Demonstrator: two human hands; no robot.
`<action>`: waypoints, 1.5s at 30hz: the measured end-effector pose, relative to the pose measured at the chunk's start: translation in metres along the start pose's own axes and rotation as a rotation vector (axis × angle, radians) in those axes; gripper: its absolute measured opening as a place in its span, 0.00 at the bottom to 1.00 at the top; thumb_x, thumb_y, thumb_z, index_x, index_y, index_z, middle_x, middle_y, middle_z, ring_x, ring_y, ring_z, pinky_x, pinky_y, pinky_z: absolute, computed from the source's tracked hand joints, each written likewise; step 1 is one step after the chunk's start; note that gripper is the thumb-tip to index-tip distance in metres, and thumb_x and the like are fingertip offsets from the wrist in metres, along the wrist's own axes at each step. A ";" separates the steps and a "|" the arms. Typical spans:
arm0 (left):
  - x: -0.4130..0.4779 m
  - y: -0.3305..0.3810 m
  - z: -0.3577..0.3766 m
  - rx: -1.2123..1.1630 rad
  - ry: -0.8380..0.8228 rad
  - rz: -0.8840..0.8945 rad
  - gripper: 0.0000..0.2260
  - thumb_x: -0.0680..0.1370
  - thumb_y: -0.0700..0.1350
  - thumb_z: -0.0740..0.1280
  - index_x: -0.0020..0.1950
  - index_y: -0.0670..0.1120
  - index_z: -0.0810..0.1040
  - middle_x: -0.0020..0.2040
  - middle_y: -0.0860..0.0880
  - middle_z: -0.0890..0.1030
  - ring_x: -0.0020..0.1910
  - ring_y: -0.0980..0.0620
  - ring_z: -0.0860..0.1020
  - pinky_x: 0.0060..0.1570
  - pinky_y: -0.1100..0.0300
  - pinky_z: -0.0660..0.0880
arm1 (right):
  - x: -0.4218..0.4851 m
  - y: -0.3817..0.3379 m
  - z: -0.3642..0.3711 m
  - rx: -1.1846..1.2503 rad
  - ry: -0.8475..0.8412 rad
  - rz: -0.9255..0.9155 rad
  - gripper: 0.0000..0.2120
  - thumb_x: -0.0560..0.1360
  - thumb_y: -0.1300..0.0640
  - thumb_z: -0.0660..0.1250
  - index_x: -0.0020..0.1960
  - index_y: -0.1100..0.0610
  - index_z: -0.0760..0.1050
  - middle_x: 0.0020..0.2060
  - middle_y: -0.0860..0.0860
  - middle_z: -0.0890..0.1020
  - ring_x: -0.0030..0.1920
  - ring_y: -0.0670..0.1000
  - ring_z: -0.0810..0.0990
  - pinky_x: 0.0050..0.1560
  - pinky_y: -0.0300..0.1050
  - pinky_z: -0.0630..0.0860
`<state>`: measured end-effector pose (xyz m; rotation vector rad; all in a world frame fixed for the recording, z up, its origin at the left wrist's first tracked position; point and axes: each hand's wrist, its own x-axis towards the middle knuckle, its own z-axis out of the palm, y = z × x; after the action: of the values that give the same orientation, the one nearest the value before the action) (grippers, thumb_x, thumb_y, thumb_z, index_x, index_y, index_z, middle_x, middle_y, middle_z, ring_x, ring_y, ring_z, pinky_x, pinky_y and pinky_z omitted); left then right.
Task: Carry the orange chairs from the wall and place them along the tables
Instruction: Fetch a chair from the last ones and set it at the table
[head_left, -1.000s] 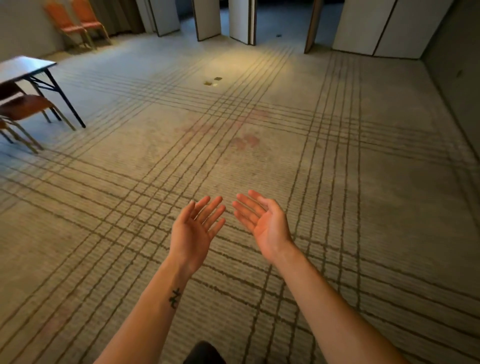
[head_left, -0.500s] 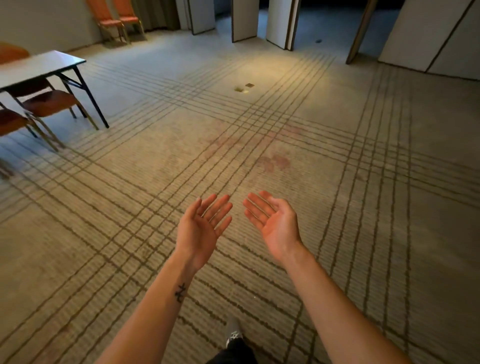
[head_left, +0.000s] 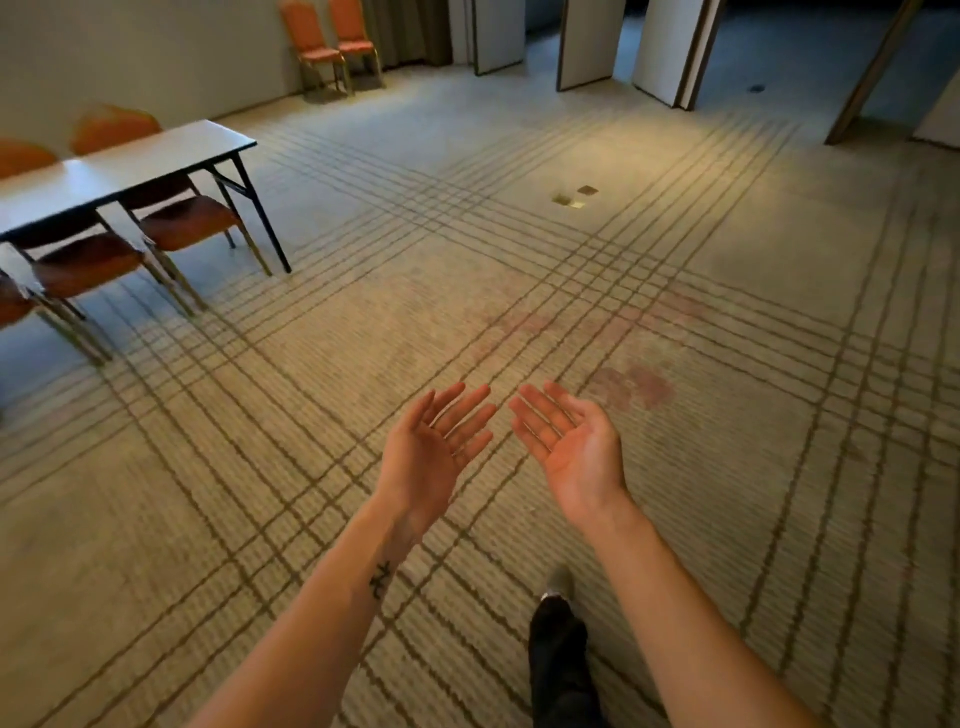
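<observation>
My left hand (head_left: 434, 447) and right hand (head_left: 569, 444) palms up, fingers spread, empty, orange chairs (head_left: 332, 44) far ahead by the wall.

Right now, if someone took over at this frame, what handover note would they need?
Left hand: open, palm up, nothing in its grip.
Right hand: open, palm up, empty.
Wall chairs: two orange ones side by side at the far wall.
Folding table: on the left, with tucked chairs under it.
Done: those chairs are placed.
Left: fetch the wall pair and set them along the tables.
</observation>
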<state>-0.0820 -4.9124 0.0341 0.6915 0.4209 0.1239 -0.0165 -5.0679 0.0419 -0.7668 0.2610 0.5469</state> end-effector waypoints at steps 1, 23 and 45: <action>0.030 0.008 0.002 -0.011 0.008 0.010 0.18 0.84 0.51 0.56 0.69 0.42 0.73 0.66 0.40 0.80 0.68 0.40 0.77 0.75 0.42 0.65 | 0.034 -0.006 0.007 0.000 -0.015 0.014 0.18 0.83 0.56 0.57 0.68 0.63 0.72 0.59 0.61 0.83 0.60 0.60 0.83 0.66 0.56 0.75; 0.519 0.214 0.039 -0.126 0.191 0.195 0.24 0.84 0.54 0.57 0.75 0.40 0.69 0.67 0.39 0.80 0.68 0.39 0.77 0.74 0.41 0.65 | 0.563 -0.121 0.211 -0.059 -0.138 0.164 0.16 0.82 0.57 0.58 0.66 0.63 0.73 0.60 0.63 0.82 0.60 0.61 0.82 0.64 0.56 0.76; 1.069 0.436 0.079 -0.286 0.140 0.110 0.24 0.83 0.55 0.59 0.73 0.41 0.70 0.68 0.37 0.78 0.68 0.36 0.76 0.72 0.37 0.65 | 1.102 -0.240 0.408 0.075 -0.060 0.149 0.18 0.81 0.56 0.56 0.65 0.64 0.74 0.61 0.66 0.80 0.64 0.64 0.79 0.68 0.59 0.73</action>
<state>0.9339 -4.3595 0.0105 0.4253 0.4883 0.3310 1.0436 -4.5080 0.0092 -0.6605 0.2830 0.6958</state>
